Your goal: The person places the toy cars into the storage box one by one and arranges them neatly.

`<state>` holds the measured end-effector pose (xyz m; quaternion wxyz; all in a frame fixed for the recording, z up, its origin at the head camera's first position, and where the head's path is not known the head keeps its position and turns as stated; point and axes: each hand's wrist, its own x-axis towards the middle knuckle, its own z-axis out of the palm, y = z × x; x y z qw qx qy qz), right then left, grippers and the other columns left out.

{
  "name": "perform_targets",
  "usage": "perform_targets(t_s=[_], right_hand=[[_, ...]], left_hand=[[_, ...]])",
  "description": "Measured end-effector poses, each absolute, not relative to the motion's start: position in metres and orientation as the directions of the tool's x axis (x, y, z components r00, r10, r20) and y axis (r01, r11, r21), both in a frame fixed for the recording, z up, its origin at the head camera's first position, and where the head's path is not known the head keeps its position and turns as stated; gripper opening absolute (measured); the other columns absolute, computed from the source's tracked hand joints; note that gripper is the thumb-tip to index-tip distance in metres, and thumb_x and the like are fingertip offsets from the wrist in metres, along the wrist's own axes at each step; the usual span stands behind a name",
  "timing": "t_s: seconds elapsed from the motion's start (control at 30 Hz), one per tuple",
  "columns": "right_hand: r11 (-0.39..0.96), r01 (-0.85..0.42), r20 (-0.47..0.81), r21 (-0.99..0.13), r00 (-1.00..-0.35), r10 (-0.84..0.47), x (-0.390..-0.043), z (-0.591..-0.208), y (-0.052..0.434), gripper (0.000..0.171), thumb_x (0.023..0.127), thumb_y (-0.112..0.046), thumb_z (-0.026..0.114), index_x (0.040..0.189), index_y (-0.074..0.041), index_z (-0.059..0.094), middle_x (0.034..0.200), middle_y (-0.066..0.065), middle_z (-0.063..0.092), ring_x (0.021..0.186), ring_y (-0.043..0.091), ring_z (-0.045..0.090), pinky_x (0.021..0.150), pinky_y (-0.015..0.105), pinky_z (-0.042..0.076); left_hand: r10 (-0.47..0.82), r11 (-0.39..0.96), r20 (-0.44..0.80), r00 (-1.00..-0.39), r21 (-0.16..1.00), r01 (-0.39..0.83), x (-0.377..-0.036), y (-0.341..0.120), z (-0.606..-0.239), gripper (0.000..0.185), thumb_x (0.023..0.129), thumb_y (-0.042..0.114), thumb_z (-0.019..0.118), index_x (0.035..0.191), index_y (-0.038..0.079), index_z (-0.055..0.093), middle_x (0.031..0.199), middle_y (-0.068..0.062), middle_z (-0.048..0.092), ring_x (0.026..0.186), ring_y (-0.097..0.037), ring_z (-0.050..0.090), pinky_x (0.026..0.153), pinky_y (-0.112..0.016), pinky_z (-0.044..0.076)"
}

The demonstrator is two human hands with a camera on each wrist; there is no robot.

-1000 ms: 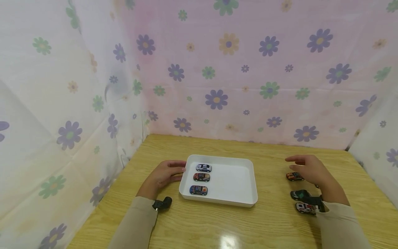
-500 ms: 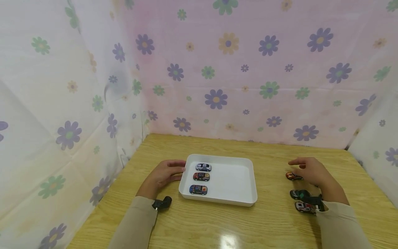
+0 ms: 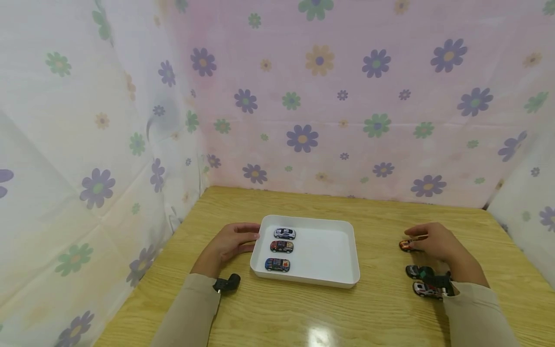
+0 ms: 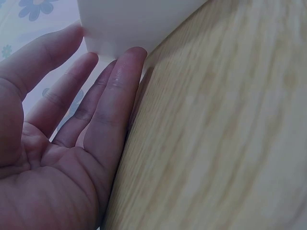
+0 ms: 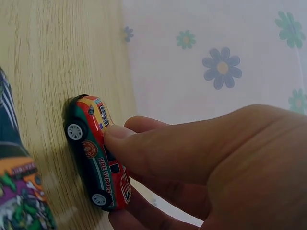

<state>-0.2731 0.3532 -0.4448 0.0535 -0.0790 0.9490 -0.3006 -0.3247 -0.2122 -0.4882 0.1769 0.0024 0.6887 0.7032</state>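
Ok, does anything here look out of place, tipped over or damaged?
Nothing stands out. Three toy cars sit upright in a neat column in the white tray, and the red car under the right hand stands on its wheels on the table.

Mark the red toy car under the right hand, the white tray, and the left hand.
red toy car (image 5: 98,153): right wrist view, on its side panel.
white tray (image 3: 323,250): head view, on its bare floor.
left hand (image 3: 227,243): head view, on the back of the hand.
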Motion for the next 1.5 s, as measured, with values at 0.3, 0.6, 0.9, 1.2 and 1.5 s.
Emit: perform_targets(t_s=[0.3, 0.6, 0.9, 1.2, 1.5], right_hand=[[0.829, -0.133, -0.049, -0.543, -0.981, -0.19, -0.2737, -0.4432, 0.3505, 0.032, 0.098, -0.009, 0.068, 0.126, 0.007, 0.069, 0.121, 0.029, 0.069, 0.107, 0.045, 0.066, 0.084, 0.056, 0.059], [0.842, -0.118, -0.056, -0.526, -0.983, -0.173, -0.2764, -0.4462, 0.3535, 0.033, 0.098, -0.014, 0.071, 0.124, 0.006, 0.07, 0.118, 0.027, 0.071, 0.105, 0.044, 0.066, 0.085, 0.058, 0.057], [0.861, -0.102, -0.034, -0.498, -0.99, -0.136, -0.2764, -0.4497, 0.3535, 0.036, 0.096, -0.025, 0.075, 0.12, 0.002, 0.074, 0.112, 0.024, 0.073, 0.101, 0.043, 0.067, 0.082, 0.057, 0.058], [0.862, -0.081, -0.036, -0.501, -0.993, -0.114, -0.2767, -0.451, 0.3529, 0.041, 0.095, -0.035, 0.076, 0.119, -0.001, 0.076, 0.115, 0.025, 0.073, 0.106, 0.049, 0.065, 0.084, 0.06, 0.057], [0.863, -0.088, -0.032, -0.498, -0.992, -0.12, -0.2794, -0.4521, 0.3486, 0.041, 0.094, -0.035, 0.077, 0.119, -0.002, 0.076, 0.115, 0.024, 0.073, 0.107, 0.048, 0.065, 0.085, 0.061, 0.056]], left_hand=[[0.241, 0.012, -0.241, -0.94, 0.969, -0.245, -0.3248, -0.2122, -0.4888, 0.048, 0.091, 0.009, 0.079, 0.137, 0.005, 0.065, 0.137, -0.015, 0.066, 0.114, -0.025, 0.07, 0.092, -0.04, 0.063], [0.239, 0.0, -0.246, -0.939, 0.967, -0.254, -0.3232, -0.2108, -0.4889, 0.046, 0.092, 0.007, 0.079, 0.136, 0.005, 0.066, 0.137, -0.016, 0.066, 0.114, -0.025, 0.07, 0.092, -0.04, 0.062], [0.228, 0.013, -0.252, -0.941, 0.967, -0.256, -0.3233, -0.211, -0.4894, 0.048, 0.089, 0.01, 0.081, 0.135, 0.006, 0.067, 0.136, -0.016, 0.066, 0.113, -0.026, 0.071, 0.092, -0.04, 0.062], [0.226, 0.02, -0.25, -0.941, 0.967, -0.252, -0.3226, -0.2105, -0.4882, 0.048, 0.09, 0.01, 0.081, 0.135, 0.006, 0.067, 0.137, -0.015, 0.066, 0.114, -0.026, 0.071, 0.093, -0.04, 0.062], [0.231, 0.031, -0.247, -0.941, 0.969, -0.247, -0.3213, -0.2105, -0.4876, 0.049, 0.09, 0.013, 0.081, 0.136, 0.006, 0.066, 0.137, -0.016, 0.066, 0.113, -0.026, 0.071, 0.093, -0.039, 0.062]])
